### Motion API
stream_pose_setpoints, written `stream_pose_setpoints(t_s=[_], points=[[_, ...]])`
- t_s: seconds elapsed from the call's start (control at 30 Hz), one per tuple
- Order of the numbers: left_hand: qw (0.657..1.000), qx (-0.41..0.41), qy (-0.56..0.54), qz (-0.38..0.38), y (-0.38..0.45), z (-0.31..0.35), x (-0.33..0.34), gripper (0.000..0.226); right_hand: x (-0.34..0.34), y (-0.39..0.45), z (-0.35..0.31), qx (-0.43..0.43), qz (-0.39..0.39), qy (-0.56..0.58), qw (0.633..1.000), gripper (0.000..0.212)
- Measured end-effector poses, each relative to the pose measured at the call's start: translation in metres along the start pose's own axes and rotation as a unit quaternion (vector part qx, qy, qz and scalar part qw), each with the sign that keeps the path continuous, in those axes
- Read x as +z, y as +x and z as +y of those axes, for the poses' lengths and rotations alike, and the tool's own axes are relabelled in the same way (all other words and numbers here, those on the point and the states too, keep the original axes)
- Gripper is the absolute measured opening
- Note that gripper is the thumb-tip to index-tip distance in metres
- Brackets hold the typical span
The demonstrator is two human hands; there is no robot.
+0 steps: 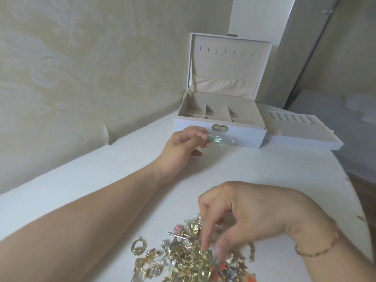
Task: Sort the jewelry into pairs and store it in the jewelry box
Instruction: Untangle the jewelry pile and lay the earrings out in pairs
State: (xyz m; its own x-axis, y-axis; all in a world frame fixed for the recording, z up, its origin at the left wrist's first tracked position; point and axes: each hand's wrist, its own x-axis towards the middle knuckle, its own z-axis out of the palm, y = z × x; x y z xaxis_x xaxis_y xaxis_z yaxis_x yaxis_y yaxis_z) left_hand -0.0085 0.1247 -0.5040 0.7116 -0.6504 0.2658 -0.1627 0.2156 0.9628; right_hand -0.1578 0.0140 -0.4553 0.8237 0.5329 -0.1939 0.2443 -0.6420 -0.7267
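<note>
The jewelry box stood open at the far side of the white table, its lid upright and its divided compartments bare as far as I could see. Just in front of its clasp, the left hand pinched a pale, glassy earring between thumb and fingertips, blurred enough that I could not tell its shape. To the right of the box, touching it, lay a removable tray with ring slots.

Well nearer than the box, the jewelry pile sat in a tangle of gold, pearl and pink pieces. The right hand, a thin bracelet at its wrist, dipped curled fingers into the heap; whether they gripped 1 piece or only stirred, I could not tell.

The step seemed to be hunting the mate of that glassy earring. Best, I judged, to spread the heap flat, lift hooks clear of neighbours, and hold the first piece until its match turned up.
</note>
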Motion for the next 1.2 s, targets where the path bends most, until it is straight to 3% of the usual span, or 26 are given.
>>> stream_pose_setpoints(t_s=[0.13,0.27,0.37,0.47,0.6,0.7,0.8,0.9,1.0,1.2], points=[[1.0,0.005,-0.015,-0.008,0.001,-0.001,-0.002,0.019,0.002,0.002,0.004,-0.024,0.0,0.014,1.0,0.008],[0.997,-0.008,-0.059,-0.048,-0.004,0.0,0.002,0.024,-0.006,-0.006,0.008,-0.114,0.08,0.146,0.979,0.006],[0.994,-0.03,-0.074,-0.069,-0.008,0.005,0.007,0.022,-0.009,-0.003,0.013,-0.21,0.188,0.319,0.905,0.008],[0.987,-0.057,-0.113,-0.103,-0.009,0.006,0.013,0.02,-0.012,0.006,0.017,-0.197,0.331,0.423,0.82,0.013],[0.965,-0.107,-0.181,-0.157,-0.009,0.006,0.017,0.034,-0.016,0.014,0.025,-0.078,0.528,0.391,0.75,0.008],[0.955,-0.126,-0.186,-0.192,-0.011,0.006,0.018,0.043,-0.02,0.012,0.028,-0.061,0.586,0.38,0.713,0.01],[0.939,-0.13,-0.19,-0.254,-0.015,0.007,0.018,0.043,-0.021,0.009,0.029,-0.079,0.599,0.374,0.703,0.014],[0.936,-0.125,-0.188,-0.271,-0.017,0.008,0.019,0.025,-0.024,0.006,0.033,-0.069,0.613,0.329,0.714,0.013],[0.954,-0.129,-0.175,-0.205,-0.016,0.008,0.02,0.004,-0.024,0.006,0.038,-0.045,0.612,0.281,0.737,0.012],[0.984,-0.061,-0.163,-0.036,-0.003,0.007,0.008,0.012,-0.02,0.014,0.047,0.005,0.55,0.226,0.804,0.014]])
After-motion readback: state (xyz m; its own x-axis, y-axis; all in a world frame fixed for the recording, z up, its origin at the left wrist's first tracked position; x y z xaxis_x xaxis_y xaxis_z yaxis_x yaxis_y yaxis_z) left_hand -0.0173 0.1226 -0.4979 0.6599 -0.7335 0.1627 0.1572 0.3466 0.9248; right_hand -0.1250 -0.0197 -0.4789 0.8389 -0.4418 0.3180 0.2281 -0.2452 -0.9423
